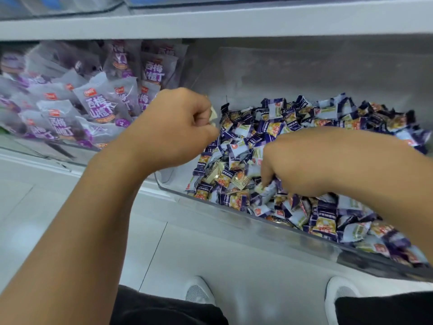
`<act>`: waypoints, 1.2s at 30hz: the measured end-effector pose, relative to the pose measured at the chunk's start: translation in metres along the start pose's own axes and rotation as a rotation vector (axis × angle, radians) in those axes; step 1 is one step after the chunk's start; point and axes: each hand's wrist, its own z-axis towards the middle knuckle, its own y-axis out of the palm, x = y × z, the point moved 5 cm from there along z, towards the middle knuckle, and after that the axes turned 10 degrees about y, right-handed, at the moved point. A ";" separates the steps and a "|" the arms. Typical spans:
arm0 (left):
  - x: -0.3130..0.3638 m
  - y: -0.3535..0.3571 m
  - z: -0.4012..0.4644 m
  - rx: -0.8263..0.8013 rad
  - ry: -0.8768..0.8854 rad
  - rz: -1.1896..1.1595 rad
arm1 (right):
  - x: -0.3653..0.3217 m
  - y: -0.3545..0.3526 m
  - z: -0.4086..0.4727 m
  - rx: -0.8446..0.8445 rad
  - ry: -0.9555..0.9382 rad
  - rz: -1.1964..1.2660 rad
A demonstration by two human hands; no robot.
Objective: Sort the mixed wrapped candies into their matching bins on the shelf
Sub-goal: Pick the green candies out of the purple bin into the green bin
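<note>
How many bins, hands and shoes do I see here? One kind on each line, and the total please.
Bins: 2, the purple-packet bin and the small-candy bin
Hands: 2, left hand, right hand
Shoes: 2, left shoe, right shoe
Total: 6

Shelf unit over pale tiled floor, seen from above.

We see a grey-white shelf board [210, 24] running across the top, with the blurred edge of a clear container with something blue [70, 3] on the level above it. Behind the lower level we get a plain grey back panel [328, 66]. Below, the floor [199, 249] is light grey tile with thin dark grout lines. Lighting is even and diffuse, soft glare on the tiles, no hard shadows. We can't make out any windows or walls.
</note>
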 end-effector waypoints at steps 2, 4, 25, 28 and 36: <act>0.000 -0.002 -0.005 -0.040 0.005 0.006 | 0.005 0.003 -0.002 -0.042 0.013 0.003; 0.002 -0.002 -0.008 -0.090 0.016 0.051 | 0.005 -0.006 -0.001 -0.022 0.007 0.024; -0.015 0.069 -0.012 -0.576 -0.107 0.315 | -0.015 -0.001 0.032 0.161 0.056 0.096; -0.018 0.071 -0.011 -0.589 -0.112 0.247 | -0.013 -0.002 0.024 0.084 0.027 0.113; -0.021 0.071 -0.009 -0.509 -0.022 0.106 | -0.016 0.001 0.017 -0.033 -0.048 0.145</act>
